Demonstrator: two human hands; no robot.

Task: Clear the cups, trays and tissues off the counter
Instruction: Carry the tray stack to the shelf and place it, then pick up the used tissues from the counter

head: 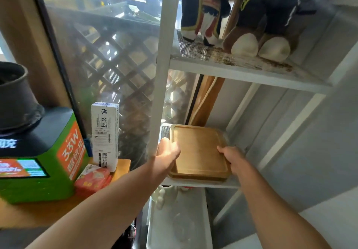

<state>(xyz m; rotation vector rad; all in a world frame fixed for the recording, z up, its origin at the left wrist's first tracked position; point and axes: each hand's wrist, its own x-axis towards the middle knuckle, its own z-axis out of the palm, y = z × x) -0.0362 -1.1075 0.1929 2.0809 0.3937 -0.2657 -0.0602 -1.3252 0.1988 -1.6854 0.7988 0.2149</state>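
Gripping wooden tray (pixel 199 152) | left hand (pixel 167 151), right hand (pixel 231 156) clasp its sides | square, raised rim, on shelf (pixel 201 184)

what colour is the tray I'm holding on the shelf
Light golden-brown wood, plain with no pattern: the tray, seen in the head view, the only view.

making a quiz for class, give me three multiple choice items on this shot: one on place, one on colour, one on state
1. Where is the tray?
A. on a white shelf
B. on the floor
C. on the green box

2. What colour is the tray?
A. blue
B. wood brown
C. black

3. How is the tray held?
A. left hand only
B. by no hand
C. both hands

Key: 1 A, it lies on the white shelf below the plush toys. 2 B, its surface is light wood. 3 C, the left hand and right hand grip opposite edges.
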